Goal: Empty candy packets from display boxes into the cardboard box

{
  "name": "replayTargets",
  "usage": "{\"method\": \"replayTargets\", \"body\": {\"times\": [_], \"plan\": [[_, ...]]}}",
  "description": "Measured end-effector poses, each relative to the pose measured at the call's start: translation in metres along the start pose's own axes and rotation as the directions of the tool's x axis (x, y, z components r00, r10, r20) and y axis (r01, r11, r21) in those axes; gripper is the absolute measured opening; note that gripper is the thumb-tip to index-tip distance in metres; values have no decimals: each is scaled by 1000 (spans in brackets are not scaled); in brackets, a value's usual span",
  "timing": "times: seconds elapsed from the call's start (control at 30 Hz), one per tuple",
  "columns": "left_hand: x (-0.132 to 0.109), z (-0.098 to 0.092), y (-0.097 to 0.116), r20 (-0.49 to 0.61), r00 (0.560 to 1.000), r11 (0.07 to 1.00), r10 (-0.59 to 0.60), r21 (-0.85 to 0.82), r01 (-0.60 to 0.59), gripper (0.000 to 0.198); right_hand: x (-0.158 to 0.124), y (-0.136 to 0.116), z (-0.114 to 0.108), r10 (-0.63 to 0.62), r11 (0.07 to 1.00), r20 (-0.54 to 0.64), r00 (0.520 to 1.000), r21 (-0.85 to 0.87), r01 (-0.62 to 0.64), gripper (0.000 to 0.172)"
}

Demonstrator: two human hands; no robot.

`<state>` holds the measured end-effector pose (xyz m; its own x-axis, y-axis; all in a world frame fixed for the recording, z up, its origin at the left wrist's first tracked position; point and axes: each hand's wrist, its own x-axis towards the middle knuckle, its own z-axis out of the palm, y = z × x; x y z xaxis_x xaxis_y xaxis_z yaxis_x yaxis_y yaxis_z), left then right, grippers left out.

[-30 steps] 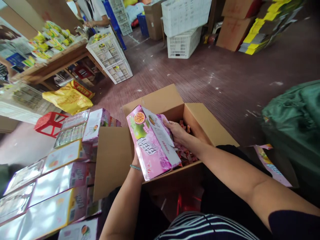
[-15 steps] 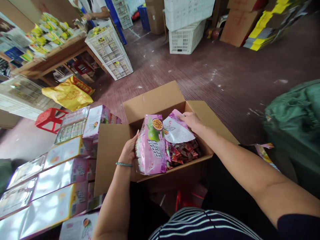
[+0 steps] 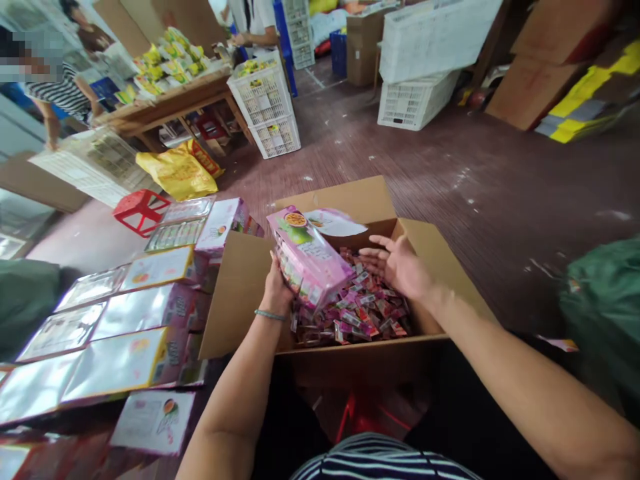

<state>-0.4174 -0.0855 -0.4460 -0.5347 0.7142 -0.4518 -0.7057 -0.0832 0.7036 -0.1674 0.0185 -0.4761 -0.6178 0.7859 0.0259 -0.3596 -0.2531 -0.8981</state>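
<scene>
My left hand (image 3: 279, 288) grips a pink pack (image 3: 313, 257) with a passion fruit picture, from its left side and underneath. The pack is tilted over an open cardboard carton (image 3: 453, 267) in front of me. Inside the carton lies a heap of small red and purple sachets (image 3: 367, 310). My right hand (image 3: 400, 267) is open, fingers spread, above the right part of the heap and apart from the pack. Behind the pack shows a white-and-pink sheet (image 3: 337, 222) near the carton's back flap; whether it joins the pack is hidden.
Stacked packs (image 3: 135, 310) fill the left side, with a red stool (image 3: 143, 212) and a yellow bag (image 3: 177, 170) beyond. White crates (image 3: 265, 100) stand by a wooden table (image 3: 175, 100); people are behind it. A green sack (image 3: 605, 313) sits at right.
My right hand has let go of the white-and-pink sheet and opened. The sheet is now farther back. My left hand has tilted the pack, and more sachets show. The view has shifted.
</scene>
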Motion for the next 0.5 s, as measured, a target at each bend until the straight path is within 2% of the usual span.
{"method": "replayTargets", "body": {"times": [0.07,0.13,0.2,0.3,0.37,0.43,0.5], "plan": [[1,10,-12,-10,1000,998,19,-62,-20,57,-16,20,27,-37,993,92,995,-109,46,101],[0,18,-27,-3,1000,997,31,-74,-31,58,-28,35,49,-110,946,59,992,-300,123,112],[-1,23,-39,6,999,996,52,-66,-52,50,-32,40,59,-195,898,-25,981,-407,168,110],[-3,19,-41,105,990,995,96,-8,-95,33,-26,26,51,-285,900,-127,950,-378,219,94],[-2,12,-30,169,983,992,66,99,-83,34,-19,9,38,-337,899,-131,933,-338,277,86],[1,5,-14,104,994,979,29,198,-49,48,-15,-8,25,-372,890,-68,926,-310,335,82],[1,3,-2,14,998,976,68,204,-69,58,-12,-22,13,-367,887,36,930,-289,361,75]]}}
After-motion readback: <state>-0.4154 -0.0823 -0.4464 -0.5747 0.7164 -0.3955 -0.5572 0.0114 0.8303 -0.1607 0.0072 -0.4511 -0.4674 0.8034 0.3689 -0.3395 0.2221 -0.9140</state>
